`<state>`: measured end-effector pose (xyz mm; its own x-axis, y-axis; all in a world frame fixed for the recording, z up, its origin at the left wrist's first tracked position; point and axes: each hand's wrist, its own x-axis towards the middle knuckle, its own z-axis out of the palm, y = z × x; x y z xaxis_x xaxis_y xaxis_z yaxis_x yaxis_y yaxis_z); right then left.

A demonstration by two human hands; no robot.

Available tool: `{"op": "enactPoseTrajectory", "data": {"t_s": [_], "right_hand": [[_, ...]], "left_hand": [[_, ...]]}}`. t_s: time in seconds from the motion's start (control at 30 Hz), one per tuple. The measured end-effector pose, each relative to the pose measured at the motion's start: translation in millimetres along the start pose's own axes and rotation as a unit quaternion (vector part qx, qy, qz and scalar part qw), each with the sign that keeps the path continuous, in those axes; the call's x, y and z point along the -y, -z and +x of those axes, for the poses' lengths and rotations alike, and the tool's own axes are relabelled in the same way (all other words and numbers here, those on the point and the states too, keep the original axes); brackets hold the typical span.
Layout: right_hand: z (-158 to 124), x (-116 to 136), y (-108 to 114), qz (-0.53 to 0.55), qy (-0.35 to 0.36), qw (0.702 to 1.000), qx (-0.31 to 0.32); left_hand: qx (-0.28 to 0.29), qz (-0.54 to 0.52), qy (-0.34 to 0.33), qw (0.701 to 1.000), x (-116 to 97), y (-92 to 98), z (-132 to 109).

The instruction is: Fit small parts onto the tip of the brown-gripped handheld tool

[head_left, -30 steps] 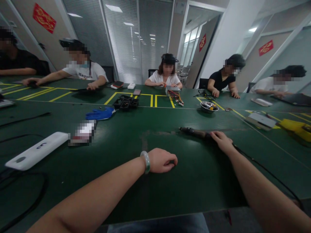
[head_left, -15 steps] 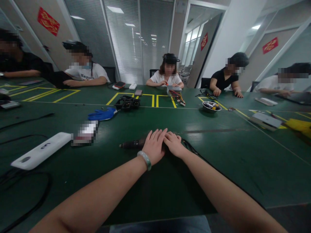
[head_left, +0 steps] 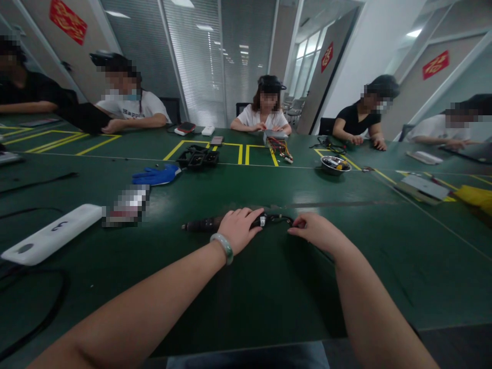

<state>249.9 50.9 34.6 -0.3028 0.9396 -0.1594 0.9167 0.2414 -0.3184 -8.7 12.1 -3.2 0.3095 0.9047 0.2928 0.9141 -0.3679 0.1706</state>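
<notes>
A dark, slim electric screwdriver (head_left: 202, 224) lies on the green table (head_left: 269, 287) in front of me, its tip pointing left. My left hand (head_left: 239, 229), with a pale bangle on the wrist, rests on the tool's rear end, fingers laid over it. A black cable (head_left: 275, 220) runs right from the tool. My right hand (head_left: 317, 232) lies on the table at the cable, fingers curled around it near the thumb and forefinger.
A white power strip (head_left: 49, 233) and black cords lie at the left. A blue glove (head_left: 154, 176), black parts (head_left: 198, 157), a metal bowl (head_left: 332, 164) and a yellow object (head_left: 476, 197) sit farther off. Several other people sit around the table.
The screwdriver has been pulled from the right to the middle of the table. My hands met on it, then my right hand slid right along the cable.
</notes>
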Motion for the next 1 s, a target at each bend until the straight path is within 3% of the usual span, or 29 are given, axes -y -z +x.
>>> {"op": "enactPoseTrajectory", "data": {"t_s": [0.1, 0.37, 0.67, 1.0], "right_hand": [[-1.8, 0.1, -3.4, -0.047, -0.015, 0.998, 0.027], [-1.4, 18.1, -14.7, -0.086, -0.058, 0.995, -0.015], [-10.5, 29.1, -17.3, 0.009, 0.042, 0.998, 0.038], [-11.9, 32.3, -12.1, -0.044, 0.033, 0.997, 0.059]], "left_hand": [[0.001, -0.001, 0.0, 1.0, -0.7, 0.8, 0.8], [0.033, -0.012, -0.008, 0.999, -4.6, 8.9, -2.3], [0.112, 0.033, 0.005, 0.993, -7.7, 29.7, -10.0], [-0.01, -0.011, -0.071, 0.997, -28.3, 8.3, -14.3]]}}
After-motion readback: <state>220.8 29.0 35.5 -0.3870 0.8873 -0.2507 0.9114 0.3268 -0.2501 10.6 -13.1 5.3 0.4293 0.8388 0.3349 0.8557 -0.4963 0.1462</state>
